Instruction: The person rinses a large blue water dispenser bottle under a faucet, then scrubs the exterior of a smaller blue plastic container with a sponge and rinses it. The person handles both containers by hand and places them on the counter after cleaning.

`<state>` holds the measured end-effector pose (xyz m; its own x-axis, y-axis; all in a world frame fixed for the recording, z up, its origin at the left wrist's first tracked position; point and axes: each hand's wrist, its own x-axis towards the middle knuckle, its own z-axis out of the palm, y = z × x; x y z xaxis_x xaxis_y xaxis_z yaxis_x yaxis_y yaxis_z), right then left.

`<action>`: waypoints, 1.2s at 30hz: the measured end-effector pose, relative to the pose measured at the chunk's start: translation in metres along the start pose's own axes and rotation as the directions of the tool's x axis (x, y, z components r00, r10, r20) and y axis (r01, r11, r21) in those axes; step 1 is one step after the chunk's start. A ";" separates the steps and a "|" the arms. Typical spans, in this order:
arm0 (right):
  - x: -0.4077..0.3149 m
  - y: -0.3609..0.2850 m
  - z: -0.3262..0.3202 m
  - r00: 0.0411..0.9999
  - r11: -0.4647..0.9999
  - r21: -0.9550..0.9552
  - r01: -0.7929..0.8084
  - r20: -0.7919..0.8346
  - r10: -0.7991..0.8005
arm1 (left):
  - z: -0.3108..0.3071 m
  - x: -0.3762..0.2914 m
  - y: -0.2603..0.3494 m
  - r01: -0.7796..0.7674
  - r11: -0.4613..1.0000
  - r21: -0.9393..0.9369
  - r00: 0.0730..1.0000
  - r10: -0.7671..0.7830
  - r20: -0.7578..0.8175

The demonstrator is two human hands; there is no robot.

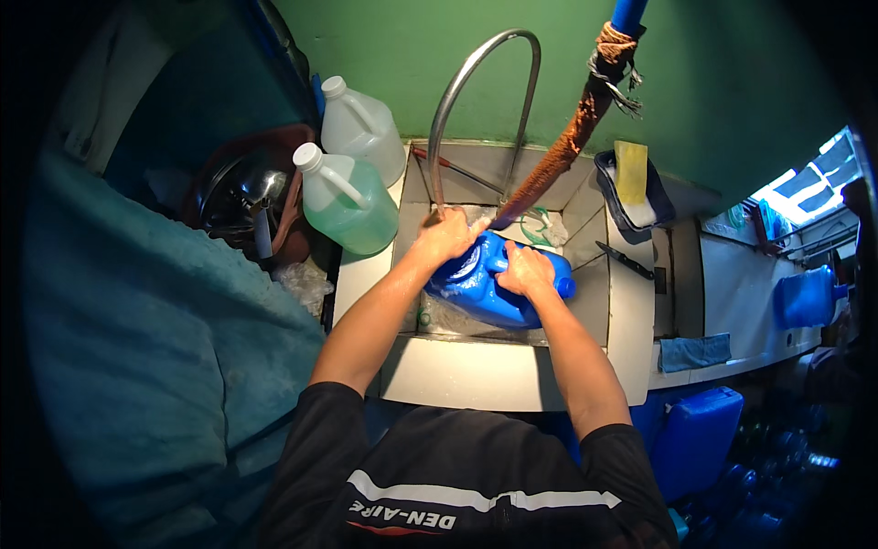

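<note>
A wet blue plastic jug lies on its side in a tiled sink, its capped mouth pointing right. My right hand grips the jug's handle. At the jug's left end is my left hand, beside the mouth of the curved metal spout; its fingers are partly hidden, so its hold is unclear. A thick pipe in worn brown wrapping slants down to the jug's upper edge. Behind the jug, green netting and a whitish scrubber lie in the sink.
Two translucent jugs, one with green liquid and one with clear, stand left of the sink. On the right are a knife, a dark tray with a yellow sponge, a blue cloth and another blue jug.
</note>
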<state>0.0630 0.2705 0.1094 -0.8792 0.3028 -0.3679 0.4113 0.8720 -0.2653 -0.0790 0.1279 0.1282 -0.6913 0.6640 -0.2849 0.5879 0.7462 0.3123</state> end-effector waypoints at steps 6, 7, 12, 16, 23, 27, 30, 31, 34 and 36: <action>-0.001 0.002 0.007 1.000 1.000 0.019 -0.010 -0.029 0.010 | -0.004 -0.010 -0.016 -0.056 0.980 0.192 0.998 0.049 0.039; 0.000 0.003 0.007 1.000 0.999 0.030 -0.009 -0.028 0.010 | 0.000 -0.015 -0.019 -0.146 0.982 0.117 0.988 0.138 0.074; 0.002 0.003 0.003 0.998 0.998 0.062 -0.020 -0.050 0.023 | 0.008 -0.029 -0.012 -0.152 0.987 0.046 0.984 0.147 0.098; 0.003 0.001 0.000 0.997 0.996 0.050 -0.071 -0.028 0.073 | 0.003 -0.036 0.007 -0.045 0.998 0.034 0.983 0.050 -0.174; 0.010 0.016 0.012 0.982 0.984 0.138 0.116 -0.165 -0.093 | -0.004 -0.048 0.004 -0.101 0.979 -0.177 0.977 0.064 -0.203; -0.003 0.024 0.021 0.918 0.557 0.743 0.370 -0.384 -0.097 | 0.020 -0.050 0.028 -0.222 0.942 -0.254 0.901 0.099 -0.421; -0.017 0.014 0.017 0.968 -0.353 0.925 0.140 -0.204 -0.149 | 0.032 -0.043 0.038 -0.248 0.918 -0.310 0.826 0.033 -0.562; -0.019 0.009 0.013 0.965 -0.335 0.931 0.144 -0.207 -0.161 | 0.035 -0.040 0.039 -0.305 0.911 -0.279 0.759 0.056 -0.649; -0.020 -0.006 -0.009 0.962 -0.158 0.968 0.195 -0.220 -0.164 | 0.045 -0.043 0.029 -0.503 0.694 -0.515 0.778 0.104 -0.620; -0.022 -0.016 -0.020 0.915 0.225 0.893 0.388 -0.346 -0.205 | 0.053 -0.050 0.019 -0.397 0.092 -0.913 0.916 -0.018 -0.400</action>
<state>0.0705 0.2572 0.1393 -0.9725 0.2316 0.0262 -0.0339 -0.0294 -0.9990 -0.0110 0.1121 0.1004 -0.8119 0.5759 0.0957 -0.0555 -0.2393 0.9694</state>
